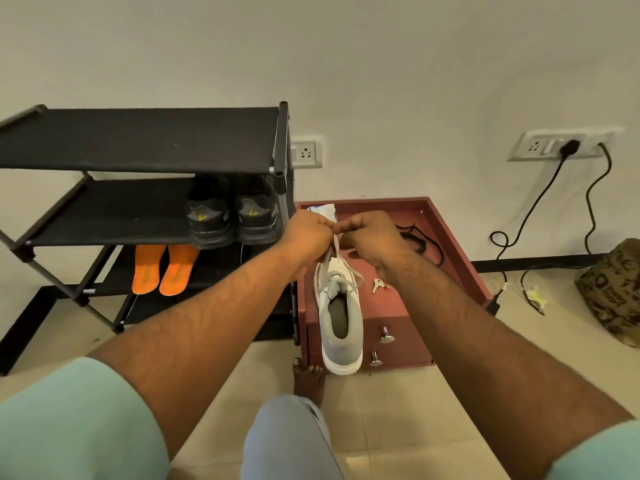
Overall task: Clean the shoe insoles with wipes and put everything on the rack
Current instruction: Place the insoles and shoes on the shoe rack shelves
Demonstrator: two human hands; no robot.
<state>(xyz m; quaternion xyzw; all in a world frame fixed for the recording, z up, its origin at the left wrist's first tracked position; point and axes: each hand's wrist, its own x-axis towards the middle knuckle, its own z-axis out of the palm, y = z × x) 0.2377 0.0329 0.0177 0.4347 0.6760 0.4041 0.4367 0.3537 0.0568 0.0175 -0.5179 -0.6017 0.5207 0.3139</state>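
White shoe (341, 317) laces pinched by left hand (309, 233) and right hand (369, 233).

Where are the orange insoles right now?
In the head view, left of centre: the two orange insoles lie side by side on the lowest shelf of the black shoe rack, just below the dark shoes on the middle shelf.

both bare arms reach forward and inward, the wrists nearly meeting. the left hand (309, 233) is curled, fingertips pinching a white lace (335, 241). the right hand (372, 235) is curled too, knuckles up, pinching the same lace just beside the left. a bare foot (308, 379) shows below.
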